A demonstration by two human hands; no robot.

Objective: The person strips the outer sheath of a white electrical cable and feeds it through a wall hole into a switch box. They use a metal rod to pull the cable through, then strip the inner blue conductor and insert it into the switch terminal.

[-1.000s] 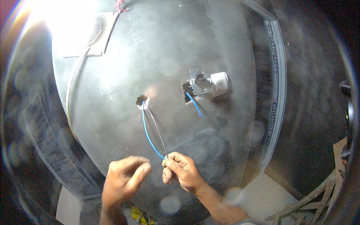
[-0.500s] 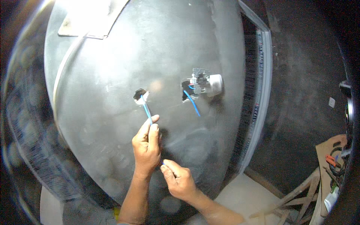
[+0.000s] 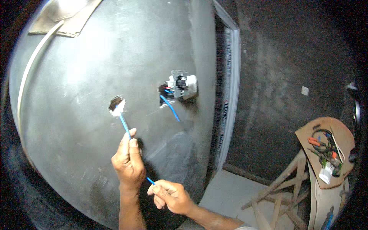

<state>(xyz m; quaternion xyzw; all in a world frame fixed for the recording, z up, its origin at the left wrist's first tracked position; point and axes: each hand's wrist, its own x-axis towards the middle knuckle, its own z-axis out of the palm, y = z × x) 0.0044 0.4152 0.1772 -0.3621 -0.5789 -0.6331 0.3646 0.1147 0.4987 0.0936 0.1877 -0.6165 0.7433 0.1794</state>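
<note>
A blue electrical wire (image 3: pixel 123 122) comes out of a round hole (image 3: pixel 116 102) in the grey wall. My left hand (image 3: pixel 129 160) pinches it a short way below the hole, thumb and forefinger pressed together. Lower down, the same wire seems to emerge from behind that hand, and my right hand (image 3: pixel 171 194) grips it between thumb and fingers. To the right of the hole, an uncovered wall switch or socket mechanism (image 3: pixel 180 83) hangs out of a square wall opening (image 3: pixel 164 91). Another blue wire (image 3: pixel 171 109) dangles loose from that opening.
At right, a wooden board (image 3: pixel 306 128) on a wooden stand (image 3: pixel 283 184) carries tools, cables and a white tube (image 3: pixel 326 172). A white door frame (image 3: pixel 233 69) borders the wall. A pale cable (image 3: pixel 32 67) runs down from a bright lamp panel at upper left. A small white wall plate (image 3: pixel 304 91) sits far right.
The view has turned right, so the wall has shifted left and more of the board shows. My right hand has moved farther from my left, exposing a stretch of blue wire between them.
</note>
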